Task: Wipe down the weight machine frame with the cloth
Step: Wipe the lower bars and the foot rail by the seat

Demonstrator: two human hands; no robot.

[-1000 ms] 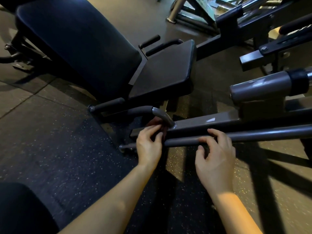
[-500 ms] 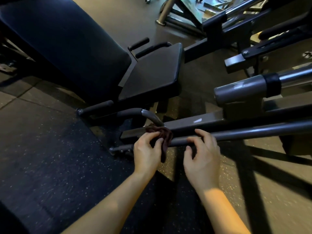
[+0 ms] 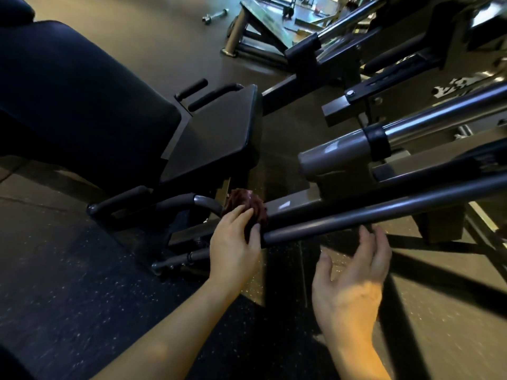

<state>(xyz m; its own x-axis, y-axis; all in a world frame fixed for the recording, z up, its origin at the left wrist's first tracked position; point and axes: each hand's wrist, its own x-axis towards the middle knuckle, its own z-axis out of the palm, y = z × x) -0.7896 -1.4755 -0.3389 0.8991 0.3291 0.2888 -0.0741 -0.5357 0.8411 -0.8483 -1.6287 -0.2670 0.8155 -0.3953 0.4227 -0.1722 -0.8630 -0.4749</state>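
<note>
The left hand (image 3: 233,250) and right hand (image 3: 354,286), at and just below the grey frame bar (image 3: 356,215), are bare. Both forearms, below the bar, are uncovered to the picture's lower edge. A dark shape (image 3: 11,366) far below-left of the bar may be clothing.

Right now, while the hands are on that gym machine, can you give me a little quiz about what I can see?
1. True or false: the cloth is white.
2. Pick one: the left hand holds the cloth against A) the seat pad, B) the grey frame, C) the floor.
3. Fill the gap: the hand holding nothing is the ___ hand.

Key:
1. False, it is dark reddish-brown.
2. B.
3. Right: the right hand is open, just below the round bar.
</note>
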